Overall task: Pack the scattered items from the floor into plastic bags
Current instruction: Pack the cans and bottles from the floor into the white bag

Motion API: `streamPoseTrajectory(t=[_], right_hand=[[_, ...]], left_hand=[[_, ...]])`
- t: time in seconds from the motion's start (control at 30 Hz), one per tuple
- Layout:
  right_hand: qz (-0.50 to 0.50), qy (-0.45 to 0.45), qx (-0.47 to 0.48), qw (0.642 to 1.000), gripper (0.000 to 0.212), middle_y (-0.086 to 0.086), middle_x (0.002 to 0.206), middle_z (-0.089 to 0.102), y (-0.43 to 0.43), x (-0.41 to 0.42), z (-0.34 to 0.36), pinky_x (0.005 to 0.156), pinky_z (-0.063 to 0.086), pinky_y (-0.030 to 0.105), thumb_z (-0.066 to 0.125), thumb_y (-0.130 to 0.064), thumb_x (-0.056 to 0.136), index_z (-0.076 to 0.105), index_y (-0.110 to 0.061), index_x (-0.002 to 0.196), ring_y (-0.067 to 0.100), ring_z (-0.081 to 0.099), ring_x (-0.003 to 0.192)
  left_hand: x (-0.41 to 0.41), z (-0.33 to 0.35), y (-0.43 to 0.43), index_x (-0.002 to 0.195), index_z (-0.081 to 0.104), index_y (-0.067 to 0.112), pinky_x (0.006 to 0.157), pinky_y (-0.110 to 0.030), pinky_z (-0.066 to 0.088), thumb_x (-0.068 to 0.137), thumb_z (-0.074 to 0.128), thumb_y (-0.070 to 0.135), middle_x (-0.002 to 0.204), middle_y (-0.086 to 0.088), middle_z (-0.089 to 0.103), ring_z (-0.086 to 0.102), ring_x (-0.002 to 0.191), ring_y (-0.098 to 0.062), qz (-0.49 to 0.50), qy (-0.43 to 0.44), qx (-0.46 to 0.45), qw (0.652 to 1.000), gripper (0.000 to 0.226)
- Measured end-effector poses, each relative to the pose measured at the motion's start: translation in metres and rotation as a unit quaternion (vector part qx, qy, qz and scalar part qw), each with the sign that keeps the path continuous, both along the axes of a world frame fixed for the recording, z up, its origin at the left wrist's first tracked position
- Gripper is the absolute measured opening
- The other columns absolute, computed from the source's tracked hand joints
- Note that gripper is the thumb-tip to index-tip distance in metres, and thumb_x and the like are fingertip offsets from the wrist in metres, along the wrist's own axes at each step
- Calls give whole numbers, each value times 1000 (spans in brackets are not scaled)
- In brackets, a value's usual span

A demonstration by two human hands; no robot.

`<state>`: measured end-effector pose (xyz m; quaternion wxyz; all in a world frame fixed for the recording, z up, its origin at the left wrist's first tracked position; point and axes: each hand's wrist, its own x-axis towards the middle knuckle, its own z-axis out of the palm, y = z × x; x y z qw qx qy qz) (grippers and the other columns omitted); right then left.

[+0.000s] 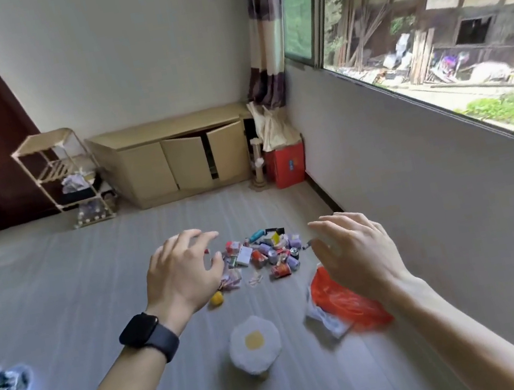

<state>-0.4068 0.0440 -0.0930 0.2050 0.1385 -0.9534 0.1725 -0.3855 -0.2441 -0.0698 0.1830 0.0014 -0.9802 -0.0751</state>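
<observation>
Left hand (180,277) & right hand (355,253) raised, fingers spread, holding nothing. Pile of small items (266,255) on floor (74,278) beyond them. Plastic bags (344,310) near right, partly behind right wrist. Egg-top stool (254,343) near centre; cabinet (147,166) far.

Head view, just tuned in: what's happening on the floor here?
A person holds both bare hands out above the floor. The left hand, with a dark watch on its wrist, and the right hand are open and hold nothing. A pile of small items lies scattered ahead of them. An orange plastic bag lies crumpled under the right forearm, apparently unfilled. Packing has not visibly begun.
</observation>
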Motion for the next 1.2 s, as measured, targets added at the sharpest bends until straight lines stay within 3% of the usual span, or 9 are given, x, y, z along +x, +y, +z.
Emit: streamPoseTrajectory(t=[0.37, 0.63, 1.0, 1.2], right_hand=[[8, -71, -36, 997, 33, -15, 120, 69, -76, -200, -70, 98, 49, 42, 54, -45, 89, 68, -37, 118, 19, 57, 121], [-6, -116, -25, 993, 39, -16, 120, 69, -131, -325, -102, 95, 51, 38, 44, -51, 90, 70, -37, 116, 18, 59, 118], [-115, -177, -8, 977, 34, -14, 119, 70, -213, -463, -130, 99, 51, 37, 52, -46, 88, 71, -37, 114, 19, 60, 120], [-201, -207, -12, 957, 42, -15, 122, 69, -214, -514, -129, 104, 46, 36, 42, -54, 89, 69, -38, 118, 18, 56, 125]], left_hand=[[-196, -58, -87, 123, 61, 39, 97, -36, 41, 87, 44, 48, 124, 12, 61, 54, 117, -18, 21, -95, -4, 995, 41], [-332, -92, -145, 130, 57, 41, 99, -36, 41, 84, 36, 53, 127, 14, 59, 53, 119, -16, 13, -155, -11, 988, 51], [-549, -145, -208, 131, 55, 39, 100, -34, 38, 89, 44, 47, 128, 14, 58, 53, 120, -16, -130, -233, -24, 963, 44], [-651, -152, -202, 135, 51, 40, 102, -34, 35, 93, 44, 46, 132, 14, 54, 49, 124, -15, -201, -264, -35, 943, 43]])
